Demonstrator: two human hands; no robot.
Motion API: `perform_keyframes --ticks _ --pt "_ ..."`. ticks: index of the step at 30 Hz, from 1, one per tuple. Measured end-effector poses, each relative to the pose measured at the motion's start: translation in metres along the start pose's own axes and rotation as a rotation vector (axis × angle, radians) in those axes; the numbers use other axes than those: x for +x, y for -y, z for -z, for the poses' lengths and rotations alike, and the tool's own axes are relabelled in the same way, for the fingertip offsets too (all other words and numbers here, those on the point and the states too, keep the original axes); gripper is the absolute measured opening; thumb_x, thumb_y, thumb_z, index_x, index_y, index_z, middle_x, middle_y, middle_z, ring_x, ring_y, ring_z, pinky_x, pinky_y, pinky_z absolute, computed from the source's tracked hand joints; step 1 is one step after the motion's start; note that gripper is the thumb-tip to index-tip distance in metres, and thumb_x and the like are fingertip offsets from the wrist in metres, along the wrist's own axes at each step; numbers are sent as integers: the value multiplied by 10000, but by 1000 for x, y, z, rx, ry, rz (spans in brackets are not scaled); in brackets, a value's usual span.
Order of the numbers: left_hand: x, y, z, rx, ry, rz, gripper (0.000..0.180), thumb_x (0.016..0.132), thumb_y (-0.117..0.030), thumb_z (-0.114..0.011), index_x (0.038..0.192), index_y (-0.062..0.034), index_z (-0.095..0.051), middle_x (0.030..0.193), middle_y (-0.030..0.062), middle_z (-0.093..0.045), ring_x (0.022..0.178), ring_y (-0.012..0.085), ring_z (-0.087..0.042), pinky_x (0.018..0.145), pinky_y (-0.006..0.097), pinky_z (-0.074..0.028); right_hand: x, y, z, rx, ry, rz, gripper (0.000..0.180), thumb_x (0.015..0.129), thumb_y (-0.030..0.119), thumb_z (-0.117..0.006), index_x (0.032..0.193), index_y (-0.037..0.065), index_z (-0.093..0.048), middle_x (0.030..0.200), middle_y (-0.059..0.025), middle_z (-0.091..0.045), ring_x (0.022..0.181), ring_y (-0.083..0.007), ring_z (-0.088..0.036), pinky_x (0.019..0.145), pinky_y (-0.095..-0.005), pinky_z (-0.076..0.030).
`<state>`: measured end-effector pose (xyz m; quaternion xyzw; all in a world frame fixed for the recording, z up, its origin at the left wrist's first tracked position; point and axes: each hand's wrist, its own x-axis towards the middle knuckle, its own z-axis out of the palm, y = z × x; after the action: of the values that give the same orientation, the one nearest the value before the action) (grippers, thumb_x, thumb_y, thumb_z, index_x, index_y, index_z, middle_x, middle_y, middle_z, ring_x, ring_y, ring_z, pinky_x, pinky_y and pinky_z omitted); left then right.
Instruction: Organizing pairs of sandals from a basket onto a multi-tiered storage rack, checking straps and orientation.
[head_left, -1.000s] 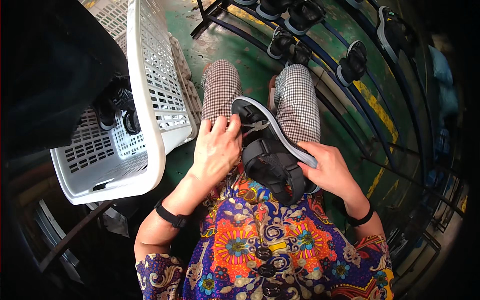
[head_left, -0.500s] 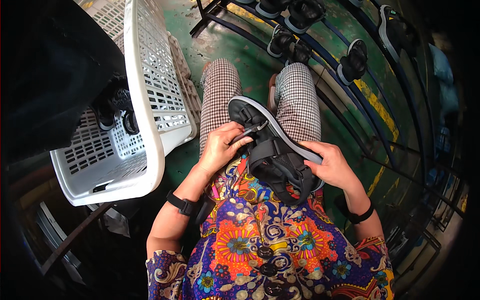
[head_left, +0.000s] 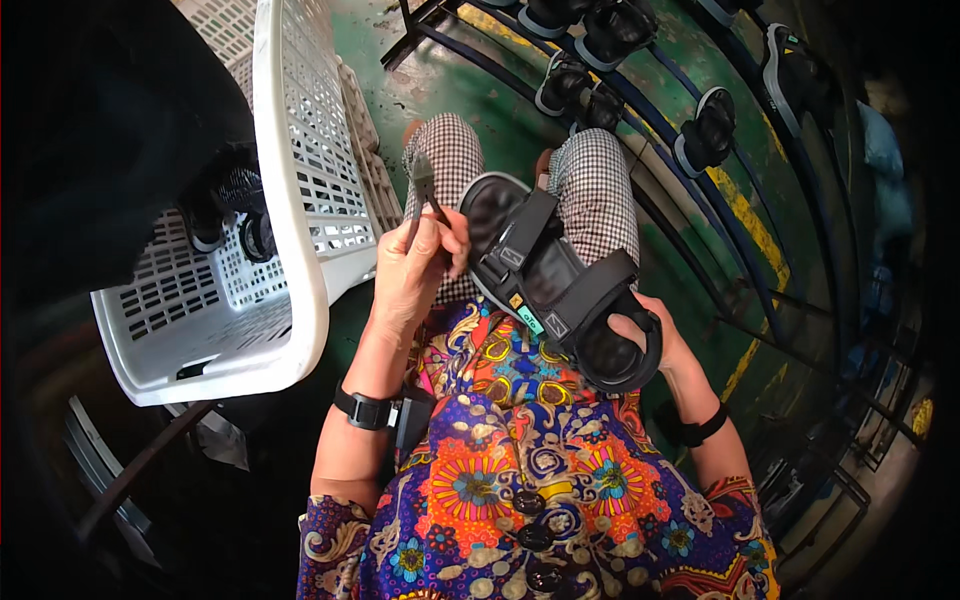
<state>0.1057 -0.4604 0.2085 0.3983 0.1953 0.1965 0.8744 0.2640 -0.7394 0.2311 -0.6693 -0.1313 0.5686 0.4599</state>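
Across the lap, on checked trousers, a black sandal [head_left: 560, 290] is held footbed up, its toe toward the knees and its heel toward the body. Two broad black straps cross it, a small yellow tag and a teal label sit at its near edge, and the sole rim is grey. The heel end is gripped by the right hand [head_left: 655, 345], whose fingers are closed round the back strap. A small dark tool [head_left: 425, 195] is pinched by the closed fingers of the left hand [head_left: 415, 270], just beside the sandal's toe; its tip points away from the body.

Compared with half a second ago, the sandal has been turned over: its grey sole was uppermost then, and now the footbed and straps show. The left hand has been lifted off the sandal and raised with the tool.

One sandal is counted on the lap and one tool. One white basket [head_left: 290, 200] stands at the left, with two dark sandals seen inside it. About six more sandals [head_left: 705, 130] are mounted on the dark rack [head_left: 660, 130] beyond the knees.
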Motion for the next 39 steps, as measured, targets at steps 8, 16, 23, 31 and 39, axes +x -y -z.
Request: perform_keyframes --ticks 8,16,23,31,39 --pt "-15 -24 -9 1322 -154 -289 241 853 -47 -600 1084 20 -614 1229 135 -557 1133 306 -536 963 384 -417 -15 11 -7 -191 -193 184 464 762 67 -739 1190 -19 -580 1056 -72 -664 973 -129 -613 867 -288 -480" --pt "-32 -23 -51 1737 237 -513 337 663 -22 -647 997 -1 -612 1219 119 -540 1135 298 -494 952 458 -370 -22 24 -25 -256 -315 275 407 770 12 -691 1162 -24 -592 1020 -100 -669 925 -137 -627 838 -281 -484" --pt "-21 -10 -62 1928 236 -513 326 739 -129 -611 1033 9 -633 1217 100 -531 1118 258 -491 946 430 -366 -24 25 -37 -280 -411 290 432 728 -81 -675 1149 -20 -600 992 -113 -675 907 -148 -644 809 -277 -494" --pt "-16 -6 -66 2010 265 -499 336 751 -148 -586 1044 9 -635 1210 93 -534 1115 242 -484 937 417 -364 -26 30 -44 -417 -482 326 414 722 -69 -681 1124 -22 -597 972 -140 -679 907 -176 -669 788 -286 -506" --pt "-14 -7 -68 2038 318 -469 331 761 -138 -563 1051 6 -634 1187 91 -532 1086 231 -488 913 394 -371 -25 33 -46 -416 -466 315 421 721 -48 -695 1127 -26 -589 983 -148 -675 895 -199 -676 777 -294 -514"
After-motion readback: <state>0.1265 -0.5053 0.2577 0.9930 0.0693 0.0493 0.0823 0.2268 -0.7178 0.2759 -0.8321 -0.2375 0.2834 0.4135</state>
